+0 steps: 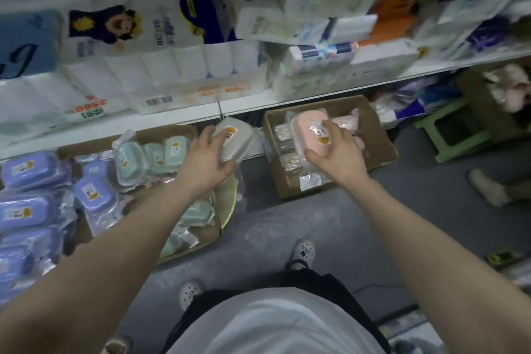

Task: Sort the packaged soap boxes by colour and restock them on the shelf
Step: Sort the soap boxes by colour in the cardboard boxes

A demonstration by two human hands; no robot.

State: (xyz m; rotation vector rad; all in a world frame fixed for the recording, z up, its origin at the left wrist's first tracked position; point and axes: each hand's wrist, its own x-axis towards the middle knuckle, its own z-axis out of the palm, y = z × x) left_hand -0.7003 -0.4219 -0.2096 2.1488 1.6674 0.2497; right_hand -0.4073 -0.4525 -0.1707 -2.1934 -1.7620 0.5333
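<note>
Fingers and thumb of the left hand point(205, 156) curled round a plastic-wrapped grey soap box point(237, 138), held just above the floor beside the mint boxes point(172, 150). The right hand point(337, 152) likewise clasped a pink soap box point(309, 131) over the brown carton point(382, 141). Each wore a white sticker with an orange patch, its writing too blurred to read. Both forearms stretched forward, bare.

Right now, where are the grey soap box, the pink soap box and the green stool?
grey soap box point(240, 141): head view, bare lid right of its label.
pink soap box point(305, 131): head view, lid left of its label.
green stool point(459, 150): head view, its near rim.
</note>
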